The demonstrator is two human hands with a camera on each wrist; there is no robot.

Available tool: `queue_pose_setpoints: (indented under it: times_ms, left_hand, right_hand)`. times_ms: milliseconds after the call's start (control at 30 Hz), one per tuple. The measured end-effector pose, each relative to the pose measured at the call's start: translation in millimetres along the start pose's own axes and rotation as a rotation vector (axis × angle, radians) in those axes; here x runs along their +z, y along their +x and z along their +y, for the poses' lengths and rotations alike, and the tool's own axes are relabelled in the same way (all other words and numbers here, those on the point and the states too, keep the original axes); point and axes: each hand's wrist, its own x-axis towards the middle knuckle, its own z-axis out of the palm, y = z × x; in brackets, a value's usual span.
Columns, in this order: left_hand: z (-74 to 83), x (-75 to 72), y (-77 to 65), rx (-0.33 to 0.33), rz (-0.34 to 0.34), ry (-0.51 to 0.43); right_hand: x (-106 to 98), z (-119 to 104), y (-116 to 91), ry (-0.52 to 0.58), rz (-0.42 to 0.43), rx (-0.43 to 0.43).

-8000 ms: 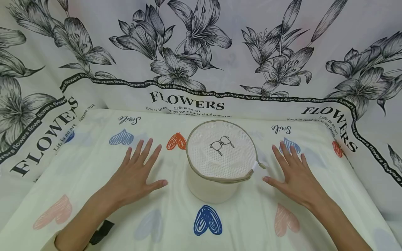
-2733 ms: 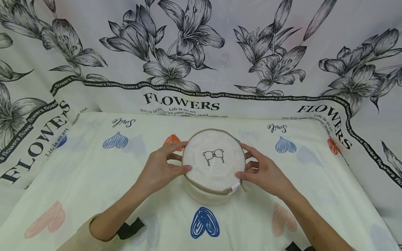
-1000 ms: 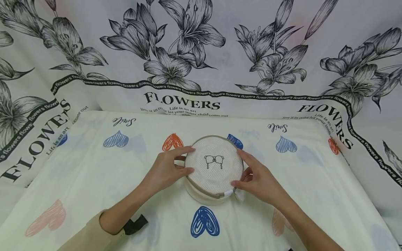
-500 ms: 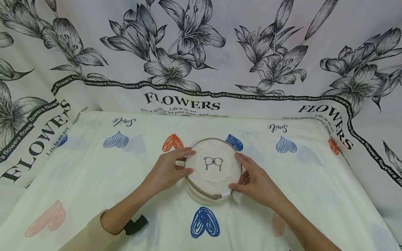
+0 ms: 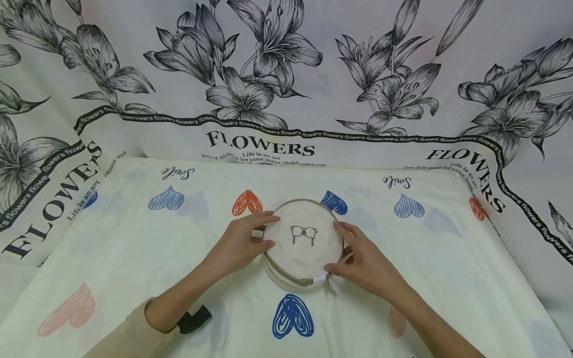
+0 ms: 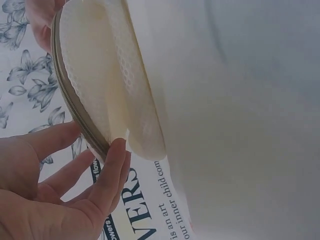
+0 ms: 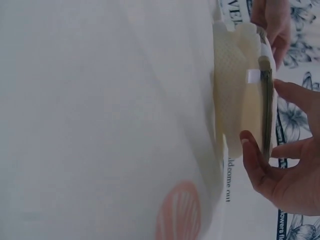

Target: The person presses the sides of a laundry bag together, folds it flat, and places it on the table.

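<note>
A round, cream mesh laundry bag (image 5: 309,258) with a bra outline on its lid stands upright on the cloth-covered table, its side wall low and bulging. My left hand (image 5: 237,243) grips the lid's left edge, thumb on top at the front. On the right edge, my right hand (image 5: 367,256) holds the rim between thumb and fingers. The left wrist view shows the tan zipper (image 6: 75,100) along the rim and left fingers under it against the mesh. In the right wrist view a white tab (image 7: 254,76) sits beside the zipper, and the right fingertips touch the side.
A pale tablecloth (image 5: 134,258) printed with hearts lies under the bag. Behind it hangs a white curtain (image 5: 313,114) with black flower prints. A black strap (image 5: 194,319) shows by the left forearm.
Both hands, first spread apart beside the bag, now grip its rim. The lid has come lower and turned, its white tab shifting left. The side wall looks shorter.
</note>
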Motion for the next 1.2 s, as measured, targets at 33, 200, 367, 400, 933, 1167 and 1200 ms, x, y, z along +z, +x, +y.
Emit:
queue_pose_setpoints:
  times_ms: [33,200,367,400,933,1167,1200]
  left_hand:
    - [-0.2,0.2,0.1,-0.001,-0.003,0.008]
    - [0.6,2.5,-0.6,0.009,-0.002,0.119]
    - [5.6,8.0,-5.0,0.069,0.006,0.352]
    - [6.6,9.1,-6.2,0.082,0.005,0.385]
    - [7.9,17.4,-10.2,0.264,-0.106,0.535]
    - [5.8,19.0,-10.1,0.247,-0.161,0.544]
    - [5.6,19.3,-10.1,0.244,-0.168,0.546]
  right_hand:
    - [0,0,0,-0.014,-0.001,0.003]
    - [3,0,-2,-0.125,0.019,-0.018]
    - [5,1,-3,-0.212,0.069,-0.093]
    - [5,1,-3,-0.215,0.074,-0.11]
    - [15,-8,-3,-0.413,0.037,-0.292]
    - [20,-8,-2,-0.476,0.022,-0.339]
    - [20,-7,-2,-0.483,0.021,-0.345]
